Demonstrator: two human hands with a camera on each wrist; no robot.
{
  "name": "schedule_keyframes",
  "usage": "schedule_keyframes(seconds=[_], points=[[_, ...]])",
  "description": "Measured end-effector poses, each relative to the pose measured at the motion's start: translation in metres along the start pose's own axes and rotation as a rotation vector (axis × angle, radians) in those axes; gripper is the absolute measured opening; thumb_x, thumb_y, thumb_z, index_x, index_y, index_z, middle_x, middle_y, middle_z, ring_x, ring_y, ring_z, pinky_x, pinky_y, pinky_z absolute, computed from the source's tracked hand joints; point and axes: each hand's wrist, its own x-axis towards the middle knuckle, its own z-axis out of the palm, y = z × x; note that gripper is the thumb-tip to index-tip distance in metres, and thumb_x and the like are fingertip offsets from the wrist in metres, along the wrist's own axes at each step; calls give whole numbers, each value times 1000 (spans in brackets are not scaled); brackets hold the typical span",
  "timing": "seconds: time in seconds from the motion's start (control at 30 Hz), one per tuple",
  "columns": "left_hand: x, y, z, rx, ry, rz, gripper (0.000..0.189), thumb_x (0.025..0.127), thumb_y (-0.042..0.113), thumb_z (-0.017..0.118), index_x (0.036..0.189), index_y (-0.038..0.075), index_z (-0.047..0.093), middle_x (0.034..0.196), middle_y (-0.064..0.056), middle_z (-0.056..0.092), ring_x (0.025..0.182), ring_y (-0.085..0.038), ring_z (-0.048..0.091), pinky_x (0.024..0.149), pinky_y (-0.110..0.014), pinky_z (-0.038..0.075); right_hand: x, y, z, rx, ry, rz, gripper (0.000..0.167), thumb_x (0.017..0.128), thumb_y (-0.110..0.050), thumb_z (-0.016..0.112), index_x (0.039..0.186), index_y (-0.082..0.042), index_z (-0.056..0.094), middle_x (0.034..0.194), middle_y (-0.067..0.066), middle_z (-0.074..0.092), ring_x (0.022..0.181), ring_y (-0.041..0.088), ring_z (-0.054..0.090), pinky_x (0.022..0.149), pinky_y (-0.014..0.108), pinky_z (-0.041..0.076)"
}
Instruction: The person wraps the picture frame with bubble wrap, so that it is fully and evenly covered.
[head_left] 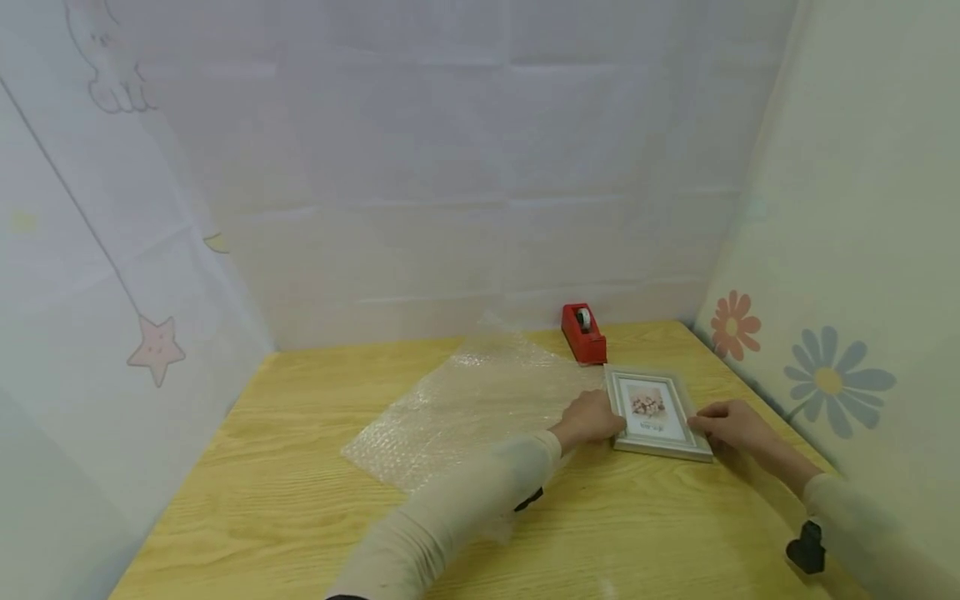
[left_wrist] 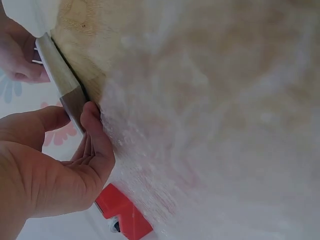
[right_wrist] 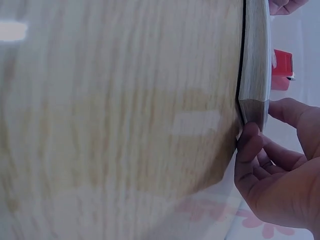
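A silver picture frame (head_left: pixel 663 446) with a floral print behind its front lies face up at the right of the table. My left hand (head_left: pixel 590 418) grips its left edge, thumb on top and fingers underneath, as the left wrist view shows. On the opposite edge, my right hand (head_left: pixel 738 429) pinches the frame between thumb and fingers. The right wrist view shows the frame's pale side (right_wrist: pixel 255 55) and the fingertips curled below it. A clear sheet of bubble wrap (head_left: pixel 465 400) is spread flat left of the frame, partly under my left forearm.
Behind the frame, near the table's back edge, stands a red tape dispenser (head_left: pixel 583 335) with a roll in it. The wooden table (head_left: pixel 300 467) meets cloth-like walls at the back and sides. A flower-printed wall (head_left: pixel 840 250) rises close to my right arm.
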Motion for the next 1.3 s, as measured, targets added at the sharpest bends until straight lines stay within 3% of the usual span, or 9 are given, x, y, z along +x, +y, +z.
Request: schedule_keyframes(seconds=[0.3,0.57,0.67,0.83,1.03,1.17,1.23,1.3], points=[[3,0,-2,-61,8,40,40,89,18,72,57,12,49,51,2,47,41,-11,40,39,-25,31,-3,-5,1,-29,30,-25,50,99,-24,70,124,18,61,88,8,70,79,22,64,67,35,54],[-6,2,-12,-136,12,8,15,88,13,73,78,7,64,62,0,58,46,-11,50,43,-23,37,-5,-11,0,35,21,-28,48,99,-20,69,124,19,59,90,9,70,79,21,65,70,34,55],[-8,3,-13,-130,12,21,18,88,12,73,74,5,65,58,-1,58,44,-10,49,42,-22,36,-7,-14,-1,41,11,-41,46,100,-17,68,123,21,58,88,9,70,78,21,64,69,34,54],[-9,4,-13,-77,16,71,31,90,13,72,62,7,61,47,1,53,41,-10,46,43,-22,35,-11,-17,-3,21,4,-74,39,99,-16,68,118,19,63,89,10,69,78,21,62,68,35,54],[-9,13,-12,-18,21,130,23,90,16,73,70,9,64,56,3,58,48,-9,50,47,-20,38,-22,-14,-13,-22,-2,-95,30,102,-17,65,110,12,69,94,11,68,81,21,60,71,38,53],[-15,21,-22,13,49,186,9,88,15,73,88,7,69,63,4,59,52,-8,53,48,-20,40,-29,-21,-22,-40,10,-91,42,102,-22,65,122,15,64,104,17,69,89,24,65,77,43,56],[-19,24,-30,25,78,224,15,88,14,73,100,7,68,64,6,58,52,-7,52,47,-20,40,-31,-29,-26,-53,22,-106,50,102,-24,66,127,18,59,109,20,69,91,26,67,80,46,56],[-23,26,-39,31,93,244,10,89,14,71,93,6,71,59,6,56,47,-7,48,44,-20,36,-33,-38,-30,-69,38,-132,54,102,-26,66,130,19,56,109,21,69,90,25,67,79,45,57]])
